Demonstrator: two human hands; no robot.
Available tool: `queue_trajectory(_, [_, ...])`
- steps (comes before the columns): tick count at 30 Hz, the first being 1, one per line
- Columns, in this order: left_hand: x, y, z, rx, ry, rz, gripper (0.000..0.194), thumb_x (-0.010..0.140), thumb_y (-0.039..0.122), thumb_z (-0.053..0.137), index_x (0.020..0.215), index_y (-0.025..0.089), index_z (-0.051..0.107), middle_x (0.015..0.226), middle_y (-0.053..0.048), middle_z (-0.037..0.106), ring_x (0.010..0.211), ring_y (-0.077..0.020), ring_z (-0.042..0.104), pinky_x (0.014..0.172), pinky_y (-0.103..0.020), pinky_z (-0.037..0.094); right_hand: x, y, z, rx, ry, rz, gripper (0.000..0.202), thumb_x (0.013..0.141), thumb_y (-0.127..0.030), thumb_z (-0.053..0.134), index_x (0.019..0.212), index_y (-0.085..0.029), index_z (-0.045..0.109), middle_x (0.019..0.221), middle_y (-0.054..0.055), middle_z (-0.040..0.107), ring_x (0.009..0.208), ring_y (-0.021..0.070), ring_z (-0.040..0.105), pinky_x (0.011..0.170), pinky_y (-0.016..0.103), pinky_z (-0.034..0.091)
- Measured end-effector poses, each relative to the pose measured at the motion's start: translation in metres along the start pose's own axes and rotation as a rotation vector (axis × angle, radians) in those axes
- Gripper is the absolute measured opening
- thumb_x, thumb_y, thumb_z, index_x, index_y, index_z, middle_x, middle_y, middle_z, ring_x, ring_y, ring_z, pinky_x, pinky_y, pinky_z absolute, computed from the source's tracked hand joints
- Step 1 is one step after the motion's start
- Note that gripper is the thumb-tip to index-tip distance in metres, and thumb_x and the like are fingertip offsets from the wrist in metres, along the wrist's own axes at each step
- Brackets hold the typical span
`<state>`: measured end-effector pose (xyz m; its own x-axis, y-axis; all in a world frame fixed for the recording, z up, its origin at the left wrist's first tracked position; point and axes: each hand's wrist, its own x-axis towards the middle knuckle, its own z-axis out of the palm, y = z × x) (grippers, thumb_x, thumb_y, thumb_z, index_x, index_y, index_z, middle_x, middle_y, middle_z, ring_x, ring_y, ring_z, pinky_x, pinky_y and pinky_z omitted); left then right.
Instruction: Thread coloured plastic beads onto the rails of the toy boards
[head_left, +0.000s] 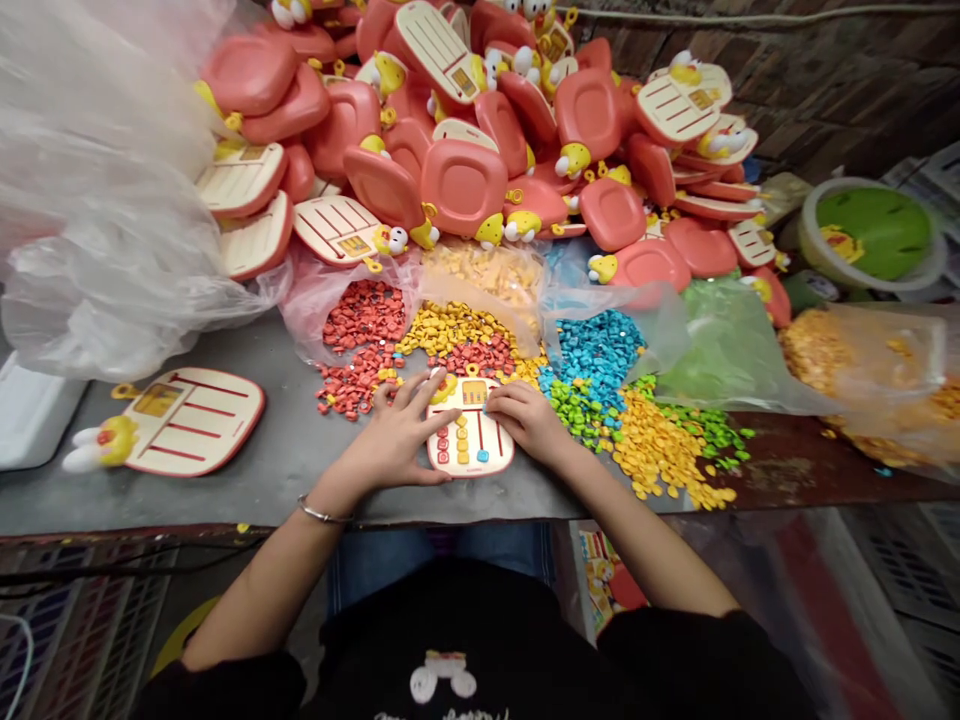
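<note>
So the cream board with the red rim [472, 462] is lying flat on the grey surface [292, 500], right in front of the person, with both hands on it. The left hand [394, 430] has its fingers spread pretty wide over the left side, thumb down by the lower edge, basically resting on the board and not closed round it. The right hand [529, 415] comes in from the other side with its fingers bunched together at a bit of blue near the top of a slot, can't tell if they're actually pinching it or just touching it. Board's got a column of red pieces [442, 445], yellow pieces [462, 440] next to that, then one blue piece [483, 456] low down

Just beyond it are loose heaps: red bits [367, 318], yellow bits [450, 328], blue bits [600, 345], green bits [581, 410] and a spill of orangey ones [664, 450]. A second board [199, 425] lies off to the left, and there's a big messy stack of boards [463, 185] behind, with cloudy plastic bags [112, 200] at the far left
</note>
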<state>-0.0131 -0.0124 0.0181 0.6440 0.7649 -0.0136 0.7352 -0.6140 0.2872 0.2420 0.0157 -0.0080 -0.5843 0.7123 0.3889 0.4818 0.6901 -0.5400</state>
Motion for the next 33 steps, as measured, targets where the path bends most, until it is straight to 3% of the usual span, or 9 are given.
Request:
queue_trajectory(3, [0.000, 0.001, -0.001, 0.003, 0.010, -0.005, 0.077, 0.068, 0.061, 0.072, 0.137, 0.029, 0.055, 0.162, -0.016, 0.016, 0.141, -0.0434, 0.023, 0.104, -0.056, 0.018, 0.005, -0.005, 0.005, 0.099, -0.013, -0.018, 0.018, 0.096, -0.022, 0.051, 0.090, -0.020, 0.067, 0.094, 0.009, 0.067, 0.091, 0.0207, 0.060, 0.082, 0.038, 0.051])
queue_trajectory(7, [0.000, -0.001, 0.000, -0.006, 0.009, -0.008, 0.075, 0.068, 0.062, 0.072, 0.134, 0.030, 0.057, 0.162, -0.015, 0.015, 0.140, -0.0435, 0.025, 0.102, -0.055, 0.020, 0.002, -0.011, -0.017, 0.311, -0.198, -0.071, 0.009, 0.091, -0.028, 0.062, 0.090, -0.021, 0.068, 0.089, 0.005, 0.069, 0.090, 0.0199, 0.061, 0.086, 0.038, 0.050])
queue_trajectory(9, [0.000, -0.001, 0.000, -0.007, 0.008, -0.008, 0.076, 0.068, 0.063, 0.072, 0.136, 0.031, 0.055, 0.162, -0.015, 0.014, 0.140, -0.0434, 0.024, 0.101, -0.056, 0.019, -0.006, -0.009, -0.032, 0.307, -0.131, 0.003, 0.008, 0.092, -0.028, 0.062, 0.093, -0.022, 0.067, 0.090, 0.004, 0.070, 0.091, 0.0198, 0.062, 0.086, 0.038, 0.049])
queue_trajectory(12, [0.000, -0.001, 0.000, -0.011, 0.002, -0.019, 0.077, 0.069, 0.063, 0.072, 0.137, 0.032, 0.053, 0.162, -0.015, 0.015, 0.141, -0.0429, 0.023, 0.101, -0.056, 0.018, -0.017, -0.001, -0.044, 0.093, 0.020, 0.152, 0.010, 0.093, -0.026, 0.058, 0.094, -0.021, 0.067, 0.091, 0.007, 0.069, 0.091, 0.0220, 0.062, 0.082, 0.038, 0.049])
queue_trajectory(16, [-0.001, -0.002, 0.001, -0.027, 0.004, -0.019, 0.077, 0.070, 0.063, 0.071, 0.138, 0.033, 0.052, 0.163, -0.014, 0.014, 0.141, -0.0427, 0.023, 0.101, -0.056, 0.018, -0.023, 0.010, -0.033, -0.150, -0.091, 0.162, 0.015, 0.095, -0.023, 0.053, 0.095, -0.019, 0.068, 0.093, 0.011, 0.067, 0.090, 0.0246, 0.058, 0.079, 0.039, 0.049])
queue_trajectory(21, [-0.002, -0.003, 0.000, -0.042, 0.005, -0.009, 0.077, 0.070, 0.064, 0.071, 0.138, 0.032, 0.053, 0.163, -0.012, 0.014, 0.141, -0.0428, 0.022, 0.104, -0.054, 0.017, -0.029, 0.016, -0.021, -0.258, -0.078, 0.152, 0.023, 0.094, -0.012, 0.046, 0.093, -0.017, 0.069, 0.095, 0.013, 0.066, 0.089, 0.0245, 0.058, 0.077, 0.038, 0.051])
queue_trajectory(24, [-0.001, -0.002, -0.003, -0.040, -0.001, 0.000, 0.077, 0.071, 0.065, 0.070, 0.137, 0.029, 0.054, 0.162, -0.015, 0.015, 0.142, -0.0422, 0.020, 0.105, -0.055, 0.017, -0.030, 0.015, -0.024, -0.260, -0.063, 0.140, 0.024, 0.093, -0.011, 0.046, 0.091, -0.018, 0.069, 0.093, 0.013, 0.067, 0.088, 0.0248, 0.059, 0.076, 0.038, 0.051])
queue_trajectory(29, [-0.001, -0.002, -0.004, -0.037, 0.007, 0.006, 0.079, 0.070, 0.066, 0.070, 0.137, 0.029, 0.054, 0.162, -0.015, 0.017, 0.142, -0.0425, 0.021, 0.105, -0.055, 0.018, -0.009, 0.008, -0.022, -0.061, 0.112, 0.172, 0.012, 0.095, -0.022, 0.054, 0.092, -0.021, 0.066, 0.096, 0.008, 0.069, 0.091, 0.0219, 0.063, 0.082, 0.037, 0.052])
queue_trajectory(33, [-0.002, -0.002, -0.003, -0.014, 0.012, 0.000, 0.080, 0.070, 0.068, 0.069, 0.139, 0.030, 0.052, 0.162, -0.015, 0.018, 0.144, -0.0405, 0.018, 0.105, -0.054, 0.017, 0.014, 0.010, -0.006, -0.055, 0.082, 0.086, 0.017, 0.096, -0.020, 0.051, 0.087, -0.021, 0.066, 0.099, 0.009, 0.069, 0.093, 0.0214, 0.062, 0.082, 0.036, 0.052])
